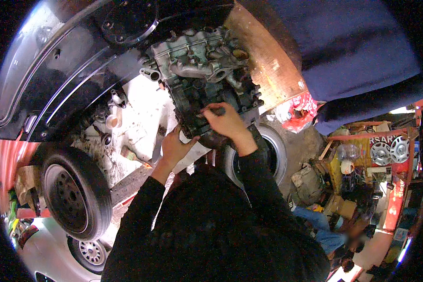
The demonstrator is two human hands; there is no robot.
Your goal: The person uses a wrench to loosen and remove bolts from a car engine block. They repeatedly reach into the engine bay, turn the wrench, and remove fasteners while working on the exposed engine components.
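Observation:
A dirty, dark engine block (183, 101) lies in front of me, with a grey cast metal manifold (192, 69) and a ribbed cover (181, 47) at its far end. Over the block's near part is my right hand (228, 126), its fingers curled in a pinch at the greasy surface. Whatever sits between those fingertips is too small and dark to name. My left hand (176, 149) rests against the block's near left edge, thumb spread away from the fingers, holding nothing.
Left of the engine, greasy metal parts (113, 121) and a brush-like tool (134, 156) lie on a white sheet. A wheel (75, 195) stands at left, a tyre (272, 150) right of my arm. Cardboard (272, 61) and a red-white plastic bag (298, 113) are at right. Another person (322, 230) is lower right.

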